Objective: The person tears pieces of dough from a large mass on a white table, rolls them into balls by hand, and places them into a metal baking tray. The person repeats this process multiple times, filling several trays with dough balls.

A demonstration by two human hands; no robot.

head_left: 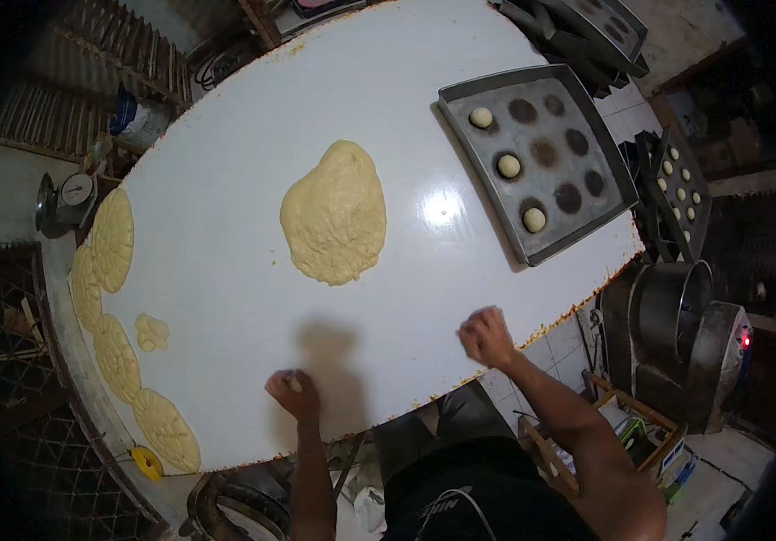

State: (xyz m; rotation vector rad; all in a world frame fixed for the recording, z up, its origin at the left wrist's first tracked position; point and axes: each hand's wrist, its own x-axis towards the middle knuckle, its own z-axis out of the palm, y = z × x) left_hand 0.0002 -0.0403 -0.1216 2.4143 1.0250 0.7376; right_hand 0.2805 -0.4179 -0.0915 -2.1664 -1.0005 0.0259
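My left hand is low over the near part of the white table, its fingers curled inward. Whatever lies within its curl is too small to make out. My right hand, also closed, is at the table's near right edge, with its palm side hidden. Beyond both hands rests a large mound of pale dough, touched by neither. A deep metal baking tray stands at the far right; three dough balls sit in its left row, beside several dark round marks.
Flat scored dough rounds line the left edge, near a small dough scrap and a yellow disc. A dial scale stands beyond. On the right are another tray with dough balls and a metal mixer bowl.
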